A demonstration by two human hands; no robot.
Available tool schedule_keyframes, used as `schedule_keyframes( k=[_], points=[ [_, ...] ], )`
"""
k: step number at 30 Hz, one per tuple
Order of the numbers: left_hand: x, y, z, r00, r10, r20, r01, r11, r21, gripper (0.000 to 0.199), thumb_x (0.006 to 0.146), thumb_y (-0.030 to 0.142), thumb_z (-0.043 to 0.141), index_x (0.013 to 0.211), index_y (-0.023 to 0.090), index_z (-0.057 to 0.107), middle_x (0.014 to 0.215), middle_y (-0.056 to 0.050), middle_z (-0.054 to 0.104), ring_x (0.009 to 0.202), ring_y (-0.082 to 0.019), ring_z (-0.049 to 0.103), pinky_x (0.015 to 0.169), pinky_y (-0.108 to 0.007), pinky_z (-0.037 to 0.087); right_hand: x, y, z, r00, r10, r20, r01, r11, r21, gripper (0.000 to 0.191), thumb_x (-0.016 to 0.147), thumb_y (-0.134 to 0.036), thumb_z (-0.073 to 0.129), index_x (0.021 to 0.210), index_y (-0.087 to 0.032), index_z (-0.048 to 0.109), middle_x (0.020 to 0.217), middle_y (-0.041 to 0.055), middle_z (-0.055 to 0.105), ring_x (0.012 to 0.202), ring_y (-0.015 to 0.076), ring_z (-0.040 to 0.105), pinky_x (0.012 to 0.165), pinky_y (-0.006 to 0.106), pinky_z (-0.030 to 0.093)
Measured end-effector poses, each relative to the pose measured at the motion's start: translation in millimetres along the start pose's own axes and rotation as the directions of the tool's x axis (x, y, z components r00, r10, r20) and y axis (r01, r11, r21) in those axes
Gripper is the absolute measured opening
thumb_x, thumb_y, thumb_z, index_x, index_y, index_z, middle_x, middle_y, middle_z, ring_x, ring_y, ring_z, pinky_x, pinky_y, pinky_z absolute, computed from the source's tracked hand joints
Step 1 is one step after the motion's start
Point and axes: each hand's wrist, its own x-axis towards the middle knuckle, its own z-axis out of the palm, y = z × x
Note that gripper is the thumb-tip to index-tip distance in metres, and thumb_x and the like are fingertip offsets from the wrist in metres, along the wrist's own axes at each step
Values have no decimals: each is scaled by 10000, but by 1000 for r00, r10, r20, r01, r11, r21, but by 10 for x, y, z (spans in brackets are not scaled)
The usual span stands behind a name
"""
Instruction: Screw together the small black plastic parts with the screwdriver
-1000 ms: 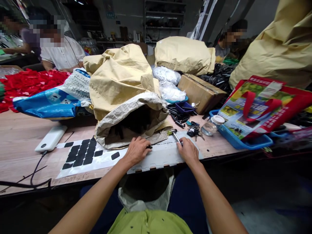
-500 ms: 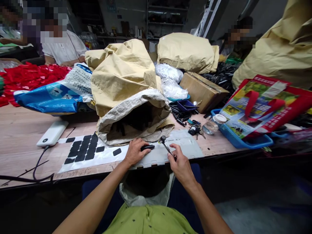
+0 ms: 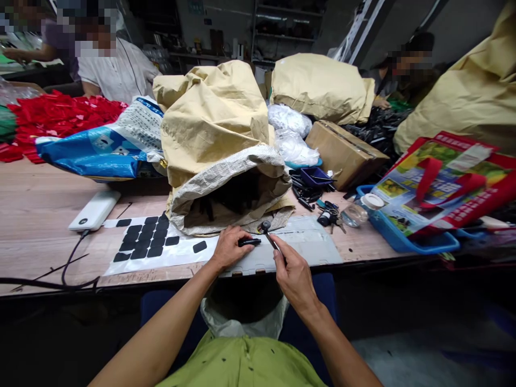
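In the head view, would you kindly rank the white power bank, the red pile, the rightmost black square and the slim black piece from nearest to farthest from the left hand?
1. Slim black piece: in the left hand.
2. Rightmost black square: just left.
3. White power bank: farther left.
4. Red pile: far back left.

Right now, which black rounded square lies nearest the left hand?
The solitary black rounded square between the left hand and the others, touching none of them.
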Motion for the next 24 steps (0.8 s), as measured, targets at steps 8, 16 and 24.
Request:
schedule_keyframes(
  k=[8, 16, 24],
  points=[
    [3, -22, 0, 1000, 4, 14, -4, 1000, 5, 214, 833, 335, 779, 1036, 268, 770, 984, -29, 712, 1006, -252, 583, 900, -383, 396, -84, -65, 84, 999, -38, 5, 38, 999, -33, 465, 1033, -241, 400, 1468, -274, 559, 1373, 52, 664, 1233, 185, 645, 1112, 341, 491],
    [-6, 26, -7, 1000, -20, 5, 20, 1000, 16, 111, 836, 315, 764, 930, 257, 777, 926, -30, 693, 978, -249, 576, 879, -379, 397, -164, -70, 210, 996, 14, 89, -1, 990, -143, 480, 1023, -205, 391, 1454, -316, 571, 1188, 45, 733, 1079, 190, 709, 995, 309, 555],
    [4, -16, 32, 1000, -10, -10, 10, 1000, 7, 203, 817, 326, 785, 1014, 278, 786, 941, -34, 706, 979, -252, 589, 896, -390, 418, -216, 2, 152, 999, 26, 46, -20, 992, -127, 481, 1030, -220, 368, 1465, -300, 559, 1225, 56, 718, 1121, 197, 691, 1033, 334, 534]
  ],
)
